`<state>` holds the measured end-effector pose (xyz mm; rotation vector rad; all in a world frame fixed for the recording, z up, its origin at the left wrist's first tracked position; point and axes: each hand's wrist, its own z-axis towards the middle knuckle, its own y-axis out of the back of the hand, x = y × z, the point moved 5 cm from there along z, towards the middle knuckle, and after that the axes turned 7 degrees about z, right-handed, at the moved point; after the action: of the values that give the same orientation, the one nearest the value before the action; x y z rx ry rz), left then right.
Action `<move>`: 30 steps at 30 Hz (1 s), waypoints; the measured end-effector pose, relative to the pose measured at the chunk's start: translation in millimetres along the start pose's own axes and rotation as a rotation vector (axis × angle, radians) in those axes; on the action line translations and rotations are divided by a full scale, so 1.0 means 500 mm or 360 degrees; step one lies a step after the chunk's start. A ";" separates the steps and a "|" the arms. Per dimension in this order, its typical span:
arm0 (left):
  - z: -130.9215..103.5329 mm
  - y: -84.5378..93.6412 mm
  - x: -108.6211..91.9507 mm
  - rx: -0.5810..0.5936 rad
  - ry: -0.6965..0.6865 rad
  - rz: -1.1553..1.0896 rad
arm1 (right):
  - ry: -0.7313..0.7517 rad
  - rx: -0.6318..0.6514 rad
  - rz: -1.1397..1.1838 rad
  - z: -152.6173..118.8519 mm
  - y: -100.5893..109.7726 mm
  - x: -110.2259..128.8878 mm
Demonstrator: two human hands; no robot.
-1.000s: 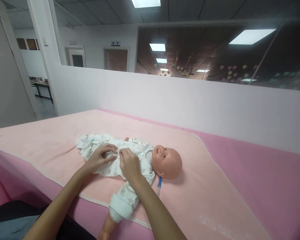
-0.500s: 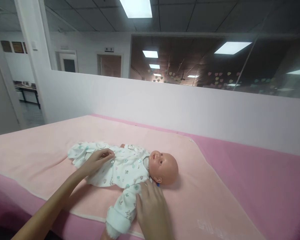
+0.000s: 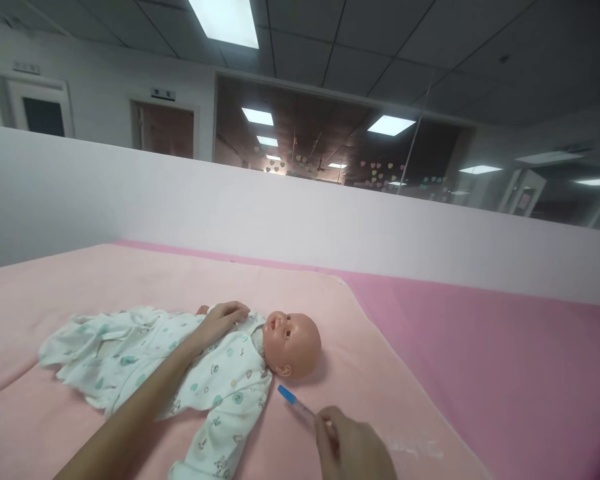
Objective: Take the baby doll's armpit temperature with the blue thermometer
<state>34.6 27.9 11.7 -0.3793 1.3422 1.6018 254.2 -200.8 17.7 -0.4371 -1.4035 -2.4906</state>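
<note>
Our right hand [image 3: 359,445] grasps a slim, blue-tipped clear rod [image 3: 299,406], slanting away from the peach cloth's [image 3: 367,373] right edge toward the white-clad plastic doll [image 3: 303,343] beneath our left hand [image 3: 221,325], grip unclear.

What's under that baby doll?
The doll lies on a pale pink blanket, which is spread over darker pink fabric. Anything tucked directly beneath it is covered, so I can't tell.

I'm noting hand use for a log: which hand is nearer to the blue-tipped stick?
Right. The right hand holds the blue-tipped stick by the end away from its blue tip; the left hand is over the doll's upper chest, apart from the stick.
</note>
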 end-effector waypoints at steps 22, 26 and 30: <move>0.006 -0.001 0.010 -0.0004 0.0042 -0.0366 | -0.0251 0.0400 0.1682 0.381 0.029 0.122; 0.005 -0.001 0.008 0.0014 0.0052 -0.0340 | -0.0262 0.0499 0.1674 0.369 0.041 0.128; 0.000 -0.001 0.002 0.0014 0.0057 -0.0316 | -0.0242 0.0529 0.1659 0.349 0.052 0.127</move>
<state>34.4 28.3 11.0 -0.5218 1.2954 1.4302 228.7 -68.2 147.5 -0.9794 -1.1508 -1.3894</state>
